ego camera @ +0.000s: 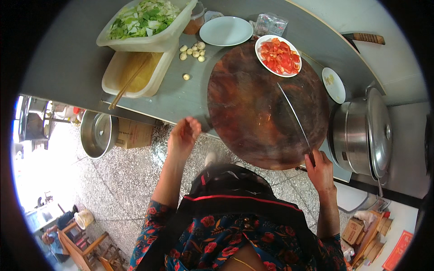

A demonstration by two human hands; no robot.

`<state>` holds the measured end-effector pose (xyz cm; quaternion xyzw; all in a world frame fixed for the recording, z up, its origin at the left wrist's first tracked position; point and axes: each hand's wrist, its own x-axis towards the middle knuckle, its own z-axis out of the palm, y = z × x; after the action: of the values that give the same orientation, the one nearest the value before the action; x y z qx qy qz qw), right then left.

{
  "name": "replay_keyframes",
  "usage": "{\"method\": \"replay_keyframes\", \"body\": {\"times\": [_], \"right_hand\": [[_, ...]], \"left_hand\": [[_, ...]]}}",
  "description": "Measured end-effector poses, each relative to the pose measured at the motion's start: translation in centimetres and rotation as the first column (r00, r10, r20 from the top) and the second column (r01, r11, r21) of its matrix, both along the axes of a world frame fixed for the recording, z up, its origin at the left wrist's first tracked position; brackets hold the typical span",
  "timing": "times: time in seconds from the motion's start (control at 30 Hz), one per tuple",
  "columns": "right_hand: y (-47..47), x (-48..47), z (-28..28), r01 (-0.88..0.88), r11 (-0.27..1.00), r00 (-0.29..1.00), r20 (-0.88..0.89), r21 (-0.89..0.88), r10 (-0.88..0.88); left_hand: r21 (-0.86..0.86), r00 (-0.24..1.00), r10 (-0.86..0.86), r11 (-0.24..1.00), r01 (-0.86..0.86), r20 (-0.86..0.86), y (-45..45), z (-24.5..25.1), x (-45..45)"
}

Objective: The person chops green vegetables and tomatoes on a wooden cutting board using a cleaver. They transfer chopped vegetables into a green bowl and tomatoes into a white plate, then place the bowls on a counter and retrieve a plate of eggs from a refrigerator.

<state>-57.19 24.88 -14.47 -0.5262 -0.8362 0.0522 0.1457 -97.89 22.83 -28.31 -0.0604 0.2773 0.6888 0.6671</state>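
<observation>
My right hand (320, 169) grips the handle of a kitchen knife (295, 114), seen nearly edge-on over the right part of a thick round wooden chopping block (244, 111). Past the knife's tip, a white plate of cut tomato pieces (279, 57) rests at the block's far edge. My left hand (184, 137) hovers by the counter's front edge, left of the block, fingers loosely bent and holding nothing. Several peeled garlic cloves (195, 51) lie in a group on the counter, and a single garlic clove (186, 77) sits apart, closer to me.
Chopped leafy greens (149, 20) fill a tub resting on another plastic tub (110, 79) with yellowish contents and chopsticks (127, 86). An oval plate (226, 31) and a jar (195, 20) stand behind. On the right are a small plate (334, 84) and a lidded steel pot (359, 132).
</observation>
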Motion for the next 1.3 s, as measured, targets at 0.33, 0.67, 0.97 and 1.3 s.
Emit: {"method": "replay_keyframes", "body": {"times": [0.33, 0.67, 0.97, 1.3], "right_hand": [[-3.1, 0.7, -1.8, -0.596, 0.796, 0.803, -0.092, -0.110, 0.589], [-5.4, -3.5, -0.3, -0.696, 0.711, 0.663, -0.466, -0.096, 0.586], [-5.5, -1.7, 0.6, -0.833, 0.535, 0.522, -0.122, 0.139, 0.844], [4.2, 6.3, -3.1, -0.447, 0.894, 0.885, 0.168, 0.041, 0.435]], "left_hand": [[-0.077, 0.934, 0.303, 0.953, -0.294, 0.190, -7.0, -1.7, 14.6], [-0.053, 0.781, 0.587, 0.805, -0.590, 0.214, -6.8, 0.4, 15.0], [0.217, 0.671, 0.700, 0.635, -0.741, 0.244, -7.2, -0.9, 6.1], [0.090, 0.414, 0.906, 0.407, -0.909, 0.086, -20.3, -0.8, -0.7]]}}
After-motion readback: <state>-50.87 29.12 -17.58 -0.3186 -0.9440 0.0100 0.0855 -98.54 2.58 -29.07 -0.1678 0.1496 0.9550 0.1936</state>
